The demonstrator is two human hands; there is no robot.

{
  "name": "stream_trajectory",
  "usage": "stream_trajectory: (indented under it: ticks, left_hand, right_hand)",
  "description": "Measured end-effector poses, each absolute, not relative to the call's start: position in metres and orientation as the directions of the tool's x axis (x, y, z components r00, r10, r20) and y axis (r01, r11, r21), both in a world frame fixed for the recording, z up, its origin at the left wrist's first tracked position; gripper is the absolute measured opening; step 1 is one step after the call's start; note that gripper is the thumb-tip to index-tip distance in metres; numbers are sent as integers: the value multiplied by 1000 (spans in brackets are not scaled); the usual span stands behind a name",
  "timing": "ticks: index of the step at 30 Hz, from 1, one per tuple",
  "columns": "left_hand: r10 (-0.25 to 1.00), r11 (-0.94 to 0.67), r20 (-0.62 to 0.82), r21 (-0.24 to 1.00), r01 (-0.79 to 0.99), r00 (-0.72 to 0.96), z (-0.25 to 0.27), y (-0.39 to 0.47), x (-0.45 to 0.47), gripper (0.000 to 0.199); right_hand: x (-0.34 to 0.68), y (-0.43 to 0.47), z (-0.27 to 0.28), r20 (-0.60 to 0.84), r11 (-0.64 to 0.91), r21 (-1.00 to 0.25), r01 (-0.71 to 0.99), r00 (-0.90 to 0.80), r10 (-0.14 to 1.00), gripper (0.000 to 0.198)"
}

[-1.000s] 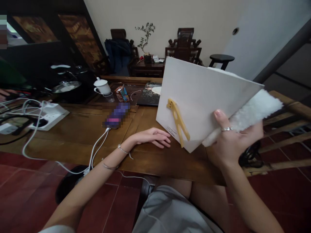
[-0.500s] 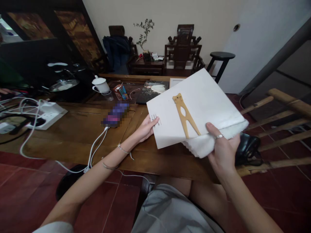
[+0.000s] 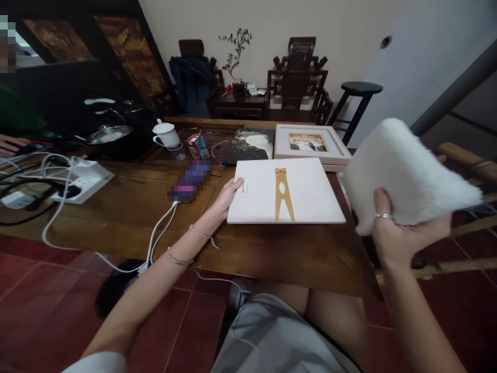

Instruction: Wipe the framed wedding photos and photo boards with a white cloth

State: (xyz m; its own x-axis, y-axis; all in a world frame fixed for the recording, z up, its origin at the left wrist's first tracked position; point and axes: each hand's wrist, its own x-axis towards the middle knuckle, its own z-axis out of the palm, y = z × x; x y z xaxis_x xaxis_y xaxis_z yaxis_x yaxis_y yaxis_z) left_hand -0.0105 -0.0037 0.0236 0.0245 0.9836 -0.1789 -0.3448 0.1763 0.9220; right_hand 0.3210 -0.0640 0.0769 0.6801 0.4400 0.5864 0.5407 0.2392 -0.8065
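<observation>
Left hand (image 3: 225, 201): pinching your flat white rectangular board (image 3: 310, 189), frame centre.
Right hand (image 3: 404, 238): clamped on fluffy white fabric (image 3: 407, 166), frame right.
Change: fabric parted from board; you hold them separately.

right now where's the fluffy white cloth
In the head view, the fluffy white cloth is at right, held in the right hand, right of the white board.

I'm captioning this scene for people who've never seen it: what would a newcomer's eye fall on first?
Probably the fluffy white cloth, held up on the right side of the view in the right hand. Next comes the yellow cat-headed shape on the white board, whose left edge the left hand grips. Behind the board, a white-framed photo lies on the table.
</observation>
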Motion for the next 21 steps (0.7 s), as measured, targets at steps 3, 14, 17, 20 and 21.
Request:
stream_trajectory:
  ticks: [3,14,17,20,21]
  left_hand:
    - [980,200,-192,925,-322,58,23,-4,-9,25]
    - [971,228,-238,937,-265,-8,26,-6,-9,21]
    - [970,230,-242,945,-232,-23,25,-4,-9,26]
    - [976,210,-217,964,-161,-27,26,-4,-10,38]
    - [979,199,-203,972,-122,-16,26,-4,-10,44]
  right_hand:
    - [339,-70,80,706,202,-423,883,182,684,35]
    - [299,-66,47,476,749,162,643,-716,511,35]
    - [297,-66,40,446,754,135,642,-719,533,34]
    - [297,-67,36,464,760,101,642,-706,535,34]
    - [297,-66,35,470,761,91,643,-701,536,35]
